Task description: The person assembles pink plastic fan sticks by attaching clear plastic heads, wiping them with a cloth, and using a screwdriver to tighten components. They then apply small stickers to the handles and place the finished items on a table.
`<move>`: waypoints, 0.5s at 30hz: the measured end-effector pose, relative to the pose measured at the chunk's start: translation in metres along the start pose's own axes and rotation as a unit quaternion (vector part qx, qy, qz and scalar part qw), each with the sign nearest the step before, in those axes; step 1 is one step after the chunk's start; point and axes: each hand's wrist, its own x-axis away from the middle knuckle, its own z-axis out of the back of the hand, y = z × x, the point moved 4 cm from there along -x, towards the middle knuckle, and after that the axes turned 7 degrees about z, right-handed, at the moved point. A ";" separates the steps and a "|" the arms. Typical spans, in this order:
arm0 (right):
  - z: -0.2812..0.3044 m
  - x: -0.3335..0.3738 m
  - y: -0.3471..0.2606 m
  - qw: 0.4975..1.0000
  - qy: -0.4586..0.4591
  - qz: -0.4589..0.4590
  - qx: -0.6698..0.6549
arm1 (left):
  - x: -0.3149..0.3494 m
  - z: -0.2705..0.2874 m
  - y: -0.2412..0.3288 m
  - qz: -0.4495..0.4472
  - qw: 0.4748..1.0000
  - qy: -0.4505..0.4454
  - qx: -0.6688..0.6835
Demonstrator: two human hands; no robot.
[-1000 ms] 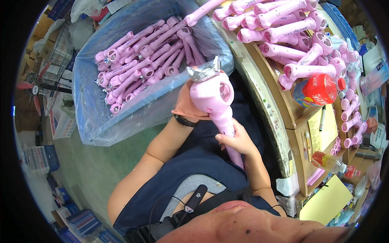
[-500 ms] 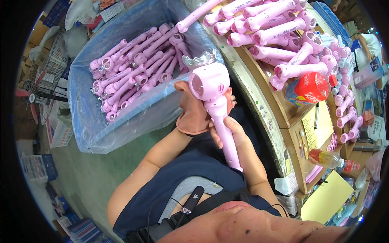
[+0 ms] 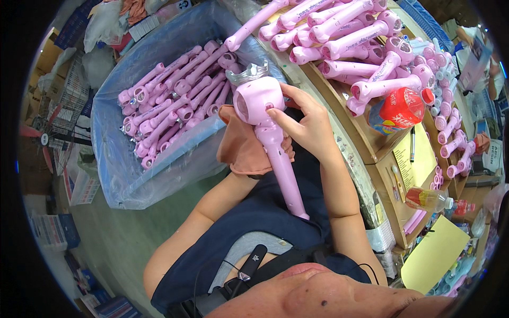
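Note:
A pink toy wand (image 3: 284,172) stands tilted before my chest, its round head topped by a silver crown (image 3: 249,73). My left hand (image 3: 288,147) is closed around the neck of the wand from behind, mostly hidden by the wand and a brown cloth (image 3: 239,151) draped over that hand. At the wand's head, my right hand (image 3: 310,121) grips the side, its thumb by a small dark button-like spot and its fingers behind.
On the left, a blue bin (image 3: 132,193) lined with clear plastic holds several pink wands (image 3: 169,100). More wands (image 3: 355,40) are heaped on the workbench at the right. A red-labelled bottle (image 3: 400,110), a pen (image 3: 412,146) and a lying drink bottle (image 3: 428,200) are nearby.
My right hand has moved from the wand's handle up to its head. The wand has shifted slightly left and up, with my left hand still on it.

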 end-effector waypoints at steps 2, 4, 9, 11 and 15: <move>0.001 -0.002 0.002 1.000 -0.020 -0.012 0.010 | 0.003 0.003 -0.001 0.036 0.999 0.014 0.012; 0.002 -0.002 0.004 0.999 -0.034 -0.035 -0.002 | 0.004 0.006 -0.004 0.074 0.996 0.019 0.044; 0.005 0.001 0.006 0.999 -0.011 -0.042 -0.019 | 0.003 0.006 -0.006 0.053 0.998 -0.032 0.025; 0.005 0.003 0.011 0.998 -0.013 -0.054 -0.034 | 0.001 0.007 -0.007 0.049 0.998 -0.042 0.019; -0.005 0.009 0.029 0.962 0.003 -0.121 -0.246 | -0.009 0.018 0.000 -0.021 1.000 -0.009 0.002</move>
